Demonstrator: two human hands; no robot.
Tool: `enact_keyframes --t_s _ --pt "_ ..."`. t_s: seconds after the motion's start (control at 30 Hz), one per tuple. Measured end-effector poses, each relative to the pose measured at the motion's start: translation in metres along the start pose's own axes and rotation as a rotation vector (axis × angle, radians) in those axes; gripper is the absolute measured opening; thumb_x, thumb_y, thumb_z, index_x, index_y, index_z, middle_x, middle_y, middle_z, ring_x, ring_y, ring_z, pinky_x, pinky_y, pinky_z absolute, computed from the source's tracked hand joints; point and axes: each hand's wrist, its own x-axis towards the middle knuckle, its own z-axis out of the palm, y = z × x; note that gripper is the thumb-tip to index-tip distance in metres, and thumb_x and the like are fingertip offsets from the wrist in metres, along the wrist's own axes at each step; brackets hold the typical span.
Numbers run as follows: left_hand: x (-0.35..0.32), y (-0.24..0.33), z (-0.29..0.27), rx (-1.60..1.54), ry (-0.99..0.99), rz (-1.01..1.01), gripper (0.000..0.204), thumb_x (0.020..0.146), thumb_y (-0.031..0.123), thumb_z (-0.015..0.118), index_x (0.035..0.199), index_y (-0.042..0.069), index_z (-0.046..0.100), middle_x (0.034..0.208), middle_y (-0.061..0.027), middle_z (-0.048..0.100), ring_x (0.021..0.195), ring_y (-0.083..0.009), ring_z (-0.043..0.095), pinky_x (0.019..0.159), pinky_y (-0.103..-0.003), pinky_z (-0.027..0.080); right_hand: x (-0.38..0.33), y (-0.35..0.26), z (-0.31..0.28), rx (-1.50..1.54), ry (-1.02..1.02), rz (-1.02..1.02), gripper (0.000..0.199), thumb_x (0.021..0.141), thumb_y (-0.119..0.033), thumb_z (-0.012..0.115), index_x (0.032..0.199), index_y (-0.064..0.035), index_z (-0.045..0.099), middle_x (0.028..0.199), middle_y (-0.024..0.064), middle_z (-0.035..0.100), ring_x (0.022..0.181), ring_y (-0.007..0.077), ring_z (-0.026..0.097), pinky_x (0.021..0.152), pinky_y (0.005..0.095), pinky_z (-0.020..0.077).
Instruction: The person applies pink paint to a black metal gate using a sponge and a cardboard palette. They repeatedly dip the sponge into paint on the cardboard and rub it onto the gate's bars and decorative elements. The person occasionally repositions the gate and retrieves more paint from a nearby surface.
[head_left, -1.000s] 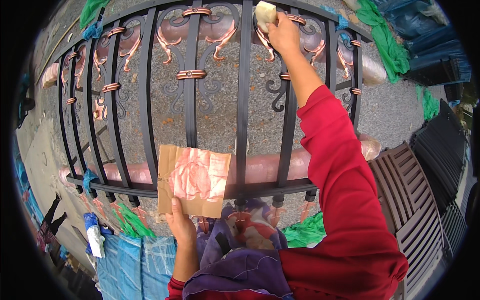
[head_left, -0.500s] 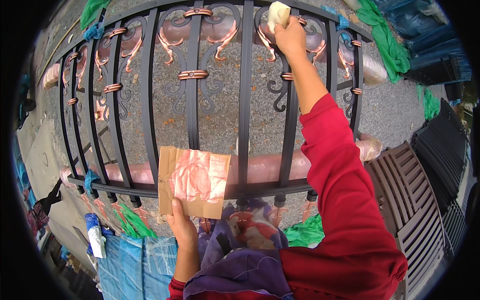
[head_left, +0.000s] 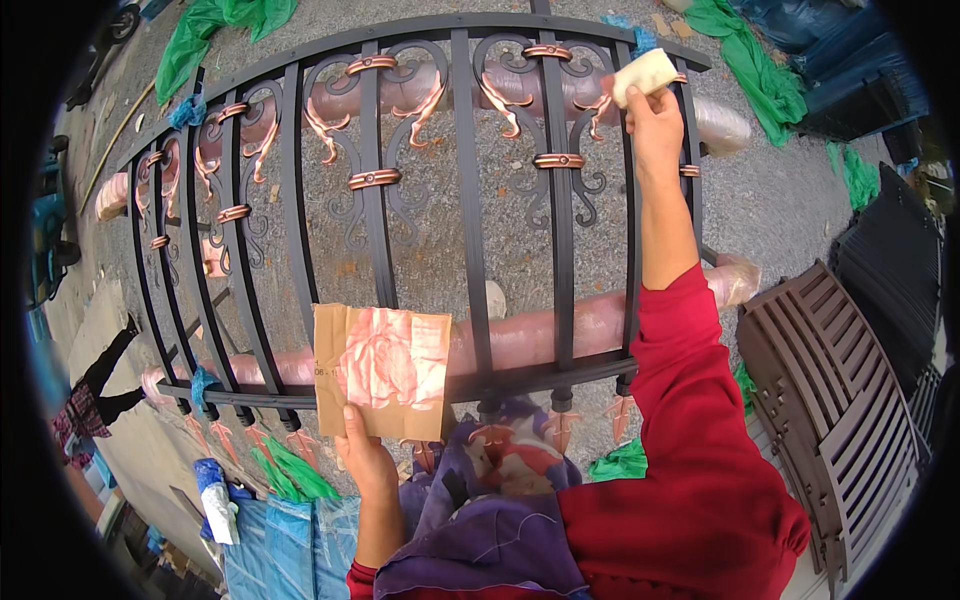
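Note:
My left hand (head_left: 370,462) grips the lower edge of a square of brown cardboard (head_left: 330,400), its thumb on the front. A wrinkled, coppery-pink paint patch covers much of the cardboard. Stretched out to the far right, my right hand (head_left: 657,130) pinches a cream sponge (head_left: 645,76) with a pinkish left end. The sponge is over a scroll at the top of a black metal railing panel (head_left: 467,180), beside a copper-coloured leaf tip (head_left: 602,106). Whether it touches the metal I cannot tell. Copper-coloured collars (head_left: 372,179) and leaf tips mark the other scrolls.
Two plastic-wrapped rolls (head_left: 520,340) lie beneath the panel on gravel. Brown slatted panels (head_left: 800,360) and dark stacked panels (head_left: 885,290) stand at right. Green sheeting (head_left: 760,80) lies far right, blue wrapped goods (head_left: 290,545) near left. Another person's legs (head_left: 105,375) show at left.
My right hand has moved right along the panel's top with the sponge, from one scroll's collar to its right side. The view has shifted slightly; my left hand still holds the cardboard.

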Motion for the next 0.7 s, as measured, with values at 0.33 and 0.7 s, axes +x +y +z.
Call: enact_keyframes --t_s 0.33,0.7 --pt "-0.011 0.0 0.017 0.03 -0.002 0.045 0.049 0.096 0.03 0.054 0.131 -0.002 0.042 0.126 -0.0111 0.051 0.112 -0.0189 0.052 0.094 -0.034 0.045 -0.04 0.01 -0.179 -0.021 0.407 -0.003 0.023 0.09 -0.012 0.061 0.109 -0.0014 0.055 0.092 0.0018 0.061 0.078 0.0074 0.057 0.057 0.0194 0.042" --pt "-0.036 -0.008 0.047 0.09 -0.126 0.066 0.05 0.097 0.029 0.053 0.134 -0.002 0.04 0.127 -0.0118 0.05 0.114 -0.0191 0.052 0.095 -0.035 0.044 -0.041 0.029 -0.203 -0.118 0.311 0.064 0.029 0.088 -0.017 0.063 0.114 -0.0045 0.056 0.097 0.0004 0.062 0.083 0.0083 0.057 0.067 0.0232 0.043"
